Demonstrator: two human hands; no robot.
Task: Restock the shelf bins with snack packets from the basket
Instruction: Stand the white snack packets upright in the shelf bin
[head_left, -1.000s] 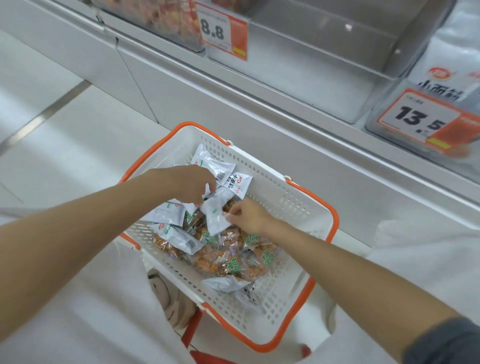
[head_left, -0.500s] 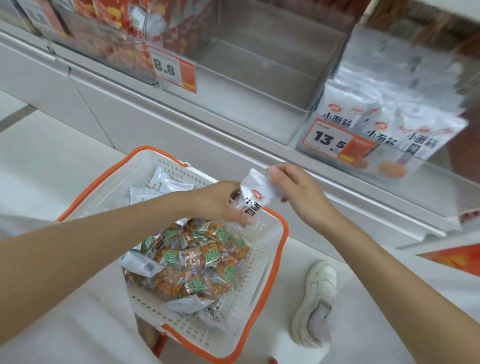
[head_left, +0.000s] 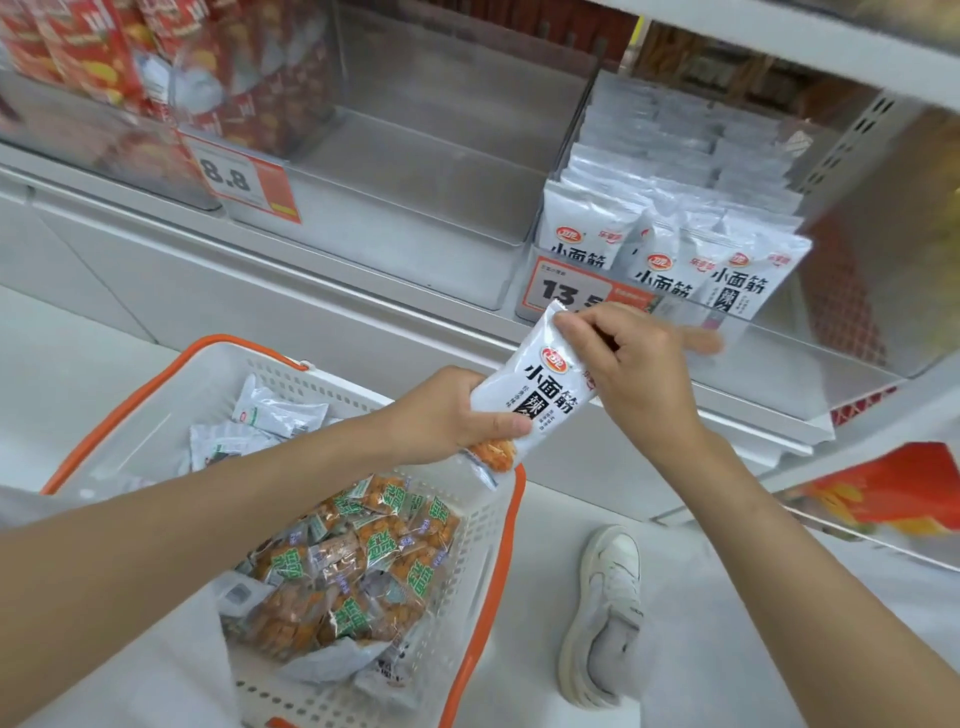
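Transfer of a single packet is the step in hand, by our judgement: a white snack packet (head_left: 540, 395) with black characters is held above the far rim of the orange-rimmed basket (head_left: 197, 384), below the shelf and not yet in any bin. We note the left hand (head_left: 447, 410) wrapped round its lower half, thumb across the printed face, the forearm reaching over the basket. The right hand (head_left: 628, 364) pinches the packet's top edge; its forefinger looks extended toward the shelf, though blur prevents certainty. The packet is tilted, top toward the shelf. Matching white packets (head_left: 660, 280) stand in rows in the clear bin (head_left: 789, 358) just above and right of the hands, behind a 13.5 price tag (head_left: 566, 293). We consider that the next move calls for the left hand to let go and the right to carry the packet over the clear front wall, setting it upright, face forward, with the front row. Orange-and-green packets (head_left: 363, 545) lie in the basket.
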